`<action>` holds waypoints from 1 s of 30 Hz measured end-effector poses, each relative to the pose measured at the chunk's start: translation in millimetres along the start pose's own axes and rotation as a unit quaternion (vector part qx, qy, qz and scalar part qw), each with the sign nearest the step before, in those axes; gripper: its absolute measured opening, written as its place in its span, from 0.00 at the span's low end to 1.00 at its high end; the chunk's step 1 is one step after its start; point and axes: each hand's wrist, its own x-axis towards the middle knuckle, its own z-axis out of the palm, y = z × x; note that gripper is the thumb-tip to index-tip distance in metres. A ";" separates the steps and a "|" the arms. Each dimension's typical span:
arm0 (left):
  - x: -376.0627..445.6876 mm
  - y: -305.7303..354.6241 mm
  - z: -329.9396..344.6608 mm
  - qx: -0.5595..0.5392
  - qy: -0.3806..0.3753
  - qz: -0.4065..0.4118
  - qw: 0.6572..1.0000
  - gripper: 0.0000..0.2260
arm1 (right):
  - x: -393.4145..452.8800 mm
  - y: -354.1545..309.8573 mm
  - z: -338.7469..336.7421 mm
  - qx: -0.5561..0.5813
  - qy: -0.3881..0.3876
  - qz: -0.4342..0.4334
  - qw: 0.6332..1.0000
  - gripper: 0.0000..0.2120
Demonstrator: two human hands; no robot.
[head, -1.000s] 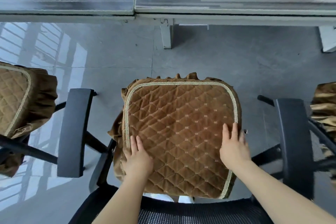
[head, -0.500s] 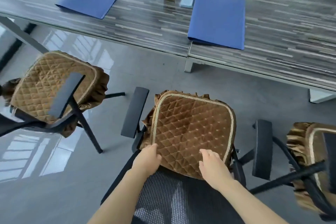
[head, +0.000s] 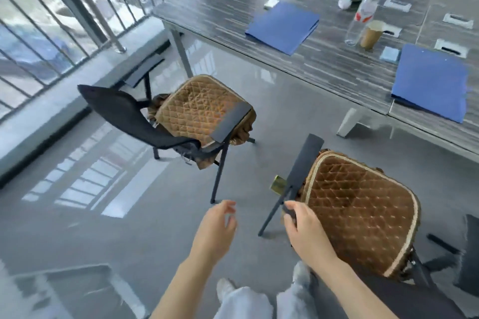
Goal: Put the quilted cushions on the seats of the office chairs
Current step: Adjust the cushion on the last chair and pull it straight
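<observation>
With a quilted cushion (head: 360, 212) lying on the near chair's seat and another cushion (head: 199, 109) on the far chair (head: 129, 116), the right hand (head: 305, 233), curled round the near armrest (head: 303, 171), should steady that chair while the empty, loosely spread left hand (head: 217, 230) smooths any skewed edge.

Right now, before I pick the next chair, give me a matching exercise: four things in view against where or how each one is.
Things:
1. left hand
2. right hand
3. paper cup
4. far cushion

States:
a. stands on the table beside a clear bottle
b. lies on a chair seat by the railing
c. empty, fingers loosely spread over the floor
d. at the near chair's armrest support

Pairs: 1-c, 2-d, 3-a, 4-b
</observation>
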 end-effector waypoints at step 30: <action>213.3 -47.0 -283.8 -0.140 0.231 0.017 0.963 0.12 | 288.3 -262.1 61.0 0.011 -0.144 -0.072 0.987 0.18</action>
